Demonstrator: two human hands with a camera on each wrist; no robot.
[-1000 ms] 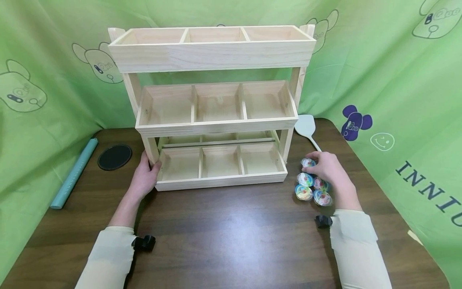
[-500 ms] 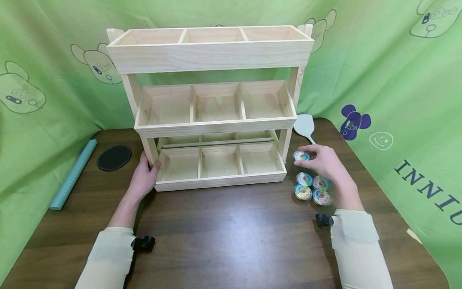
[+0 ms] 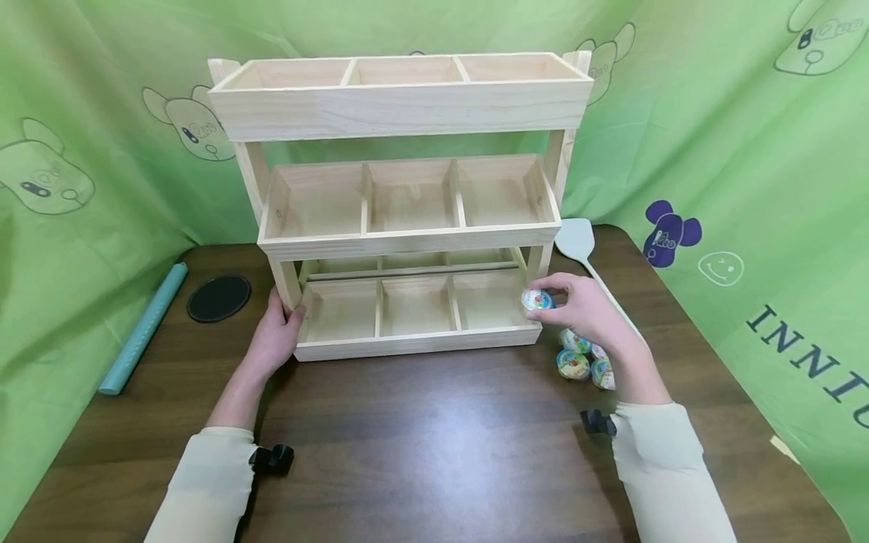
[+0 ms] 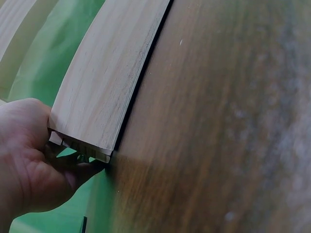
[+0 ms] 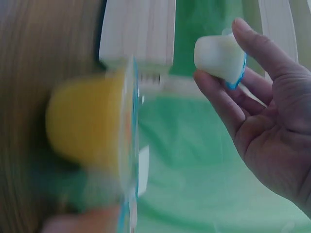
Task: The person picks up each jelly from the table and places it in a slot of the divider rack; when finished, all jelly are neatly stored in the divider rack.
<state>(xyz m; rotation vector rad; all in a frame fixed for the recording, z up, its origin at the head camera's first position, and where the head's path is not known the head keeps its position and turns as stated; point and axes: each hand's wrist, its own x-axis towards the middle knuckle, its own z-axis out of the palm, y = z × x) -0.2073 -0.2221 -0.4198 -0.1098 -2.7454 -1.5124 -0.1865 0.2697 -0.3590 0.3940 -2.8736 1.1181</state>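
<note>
A three-tier wooden rack (image 3: 400,111) stands on the table, each tier parted into three compartments. My left hand (image 3: 271,339) grips its lower left end, thumb in front by the leg; in the left wrist view the fingers reach behind the bottom tray's end (image 4: 97,92). Between thumb and fingers my right hand (image 3: 587,311) pinches a small jelly cup (image 3: 538,299), pale inside with a blue rim in the right wrist view. It overlaps the right end of the bottom tray (image 3: 414,347) in the head view. More jelly cups (image 3: 573,365) sit below that hand, one yellow (image 5: 87,121).
A white spatula (image 3: 575,240) lies right of the rack, partly behind my right hand. On the left are a black round disc (image 3: 219,298) and a light blue roller-like stick (image 3: 144,332). Green printed cloth (image 3: 747,188) hangs around the dark wooden table (image 3: 421,452).
My right hand has lifted one jelly cup from the group and carried it left to the bottom tray's right end. My left hand keeps its grip on the rack.
</note>
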